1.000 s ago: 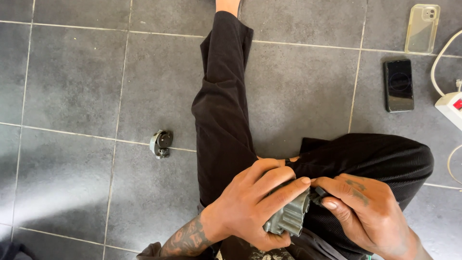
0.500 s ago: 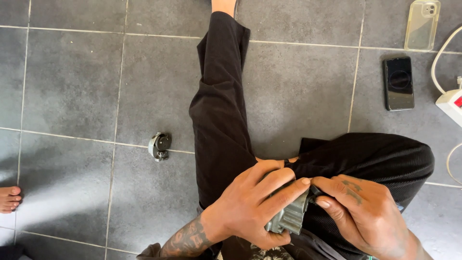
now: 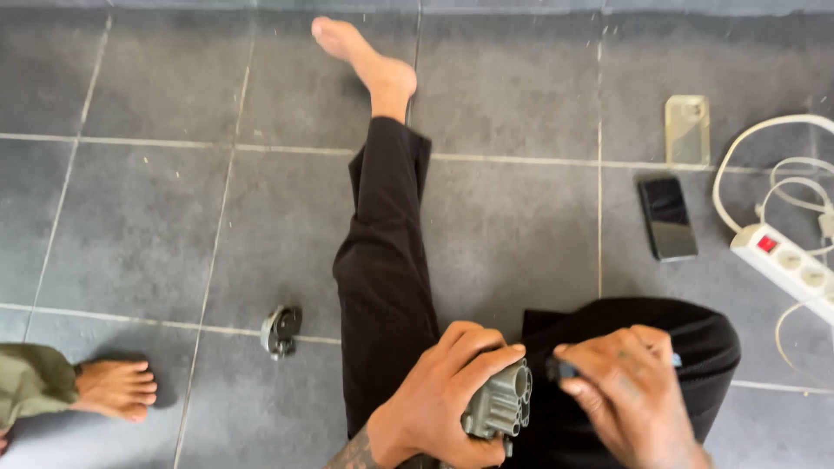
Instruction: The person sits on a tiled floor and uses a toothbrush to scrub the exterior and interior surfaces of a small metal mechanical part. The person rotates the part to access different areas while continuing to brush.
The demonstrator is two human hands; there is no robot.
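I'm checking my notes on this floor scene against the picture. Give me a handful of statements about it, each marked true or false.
1. The left hand grips a grey metal part with round openings at its end. True.
2. The right hand rests flat on the floor tiles. False: it is up at the grey metal part, with a small dark tool in its fingers.
3. A dark phone lies on the tiles beside a clear phone case. True.
4. The white power strip lies left of the outstretched leg. False: it is at the right edge.
5. A small round metal piece lies on the floor apart from both hands. True.
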